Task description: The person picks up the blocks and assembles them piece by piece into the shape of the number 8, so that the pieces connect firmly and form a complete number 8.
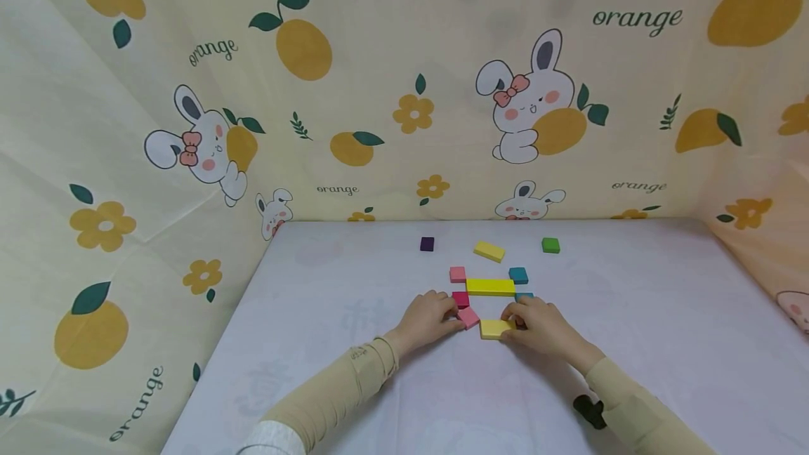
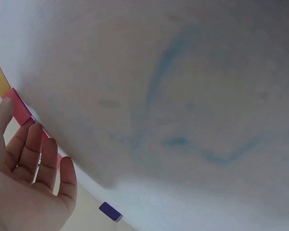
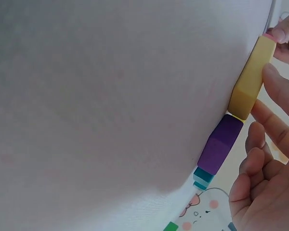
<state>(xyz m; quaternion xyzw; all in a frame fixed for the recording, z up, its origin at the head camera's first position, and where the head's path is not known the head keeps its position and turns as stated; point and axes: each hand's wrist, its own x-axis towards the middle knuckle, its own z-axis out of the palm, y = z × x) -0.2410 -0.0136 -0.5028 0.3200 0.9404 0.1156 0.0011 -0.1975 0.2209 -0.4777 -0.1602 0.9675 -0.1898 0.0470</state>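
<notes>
My left hand (image 1: 426, 320) pinches a tilted pink block (image 1: 468, 318) between thumb and index finger, its other fingers loosely bent. Just behind that block lies a deeper pink block (image 1: 461, 299). My right hand (image 1: 537, 325) holds a short yellow block (image 1: 496, 329), thumb on its near face and index finger behind. A purple block (image 3: 220, 144) adjoins the yellow one in the right wrist view; my right hand mostly hides it in the head view. Farther back, a long yellow block (image 1: 490, 288) spans between the pink blocks and two blue blocks, one of them (image 1: 518, 275) at the back.
Along the back of the white table (image 1: 354, 385) lie a dark purple block (image 1: 427, 244), a light yellow block (image 1: 489, 251) and a green block (image 1: 551, 245). A patterned cloth (image 1: 379, 41) rises behind the table. Another pink block (image 1: 458, 274) sits at the back left of the arrangement.
</notes>
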